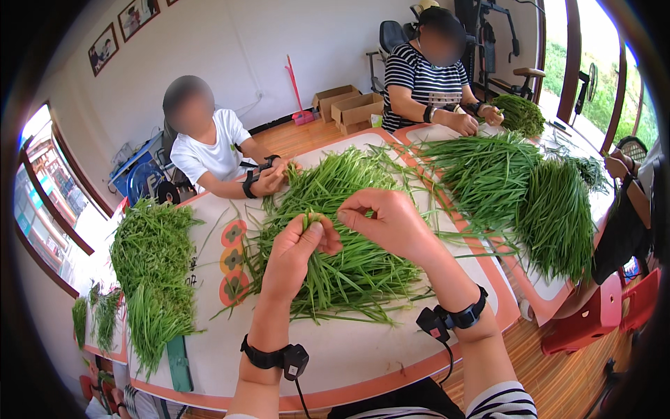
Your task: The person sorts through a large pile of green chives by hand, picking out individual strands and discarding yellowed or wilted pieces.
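Note:
My left hand [301, 244] is closed around a small bunch of chives [311, 218], their pale ends poking up above the thumb. Just to its right, my right hand [384, 222] is raised with thumb and forefinger pinched together. Whatever it may hold is too small to make out. Beneath both hands spreads a large loose pile of long green chives [356, 272] on the table. A black strap with a small box and cable circles each of my wrists.
On the table [335, 356], a second chive heap [157, 265] lies left, beside a green case [179, 363]. A person in white [209, 153] handles chives across from me; another in stripes [426, 77] works by more piles [488, 174]. Red stools [586, 318] stand at right.

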